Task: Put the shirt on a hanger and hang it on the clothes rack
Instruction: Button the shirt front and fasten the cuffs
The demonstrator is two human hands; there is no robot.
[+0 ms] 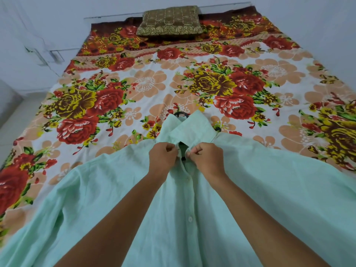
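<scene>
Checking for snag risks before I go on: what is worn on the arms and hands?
Nothing shows on either. The left hand and right hand are bare, with no gloves, and no rings or watch in view. Both forearms are bare along all that the frame shows, with no sleeve, cuff, bracelet or strap. The upper arms lie outside the picture.

The scene is lit evenly and softly, only faint shadows being cast beneath the hands (185, 157) and the pillow (169, 21), while the bed (173, 83) edges are bowed by wide-angle distortion and fine detail is smeared throughout.
</scene>
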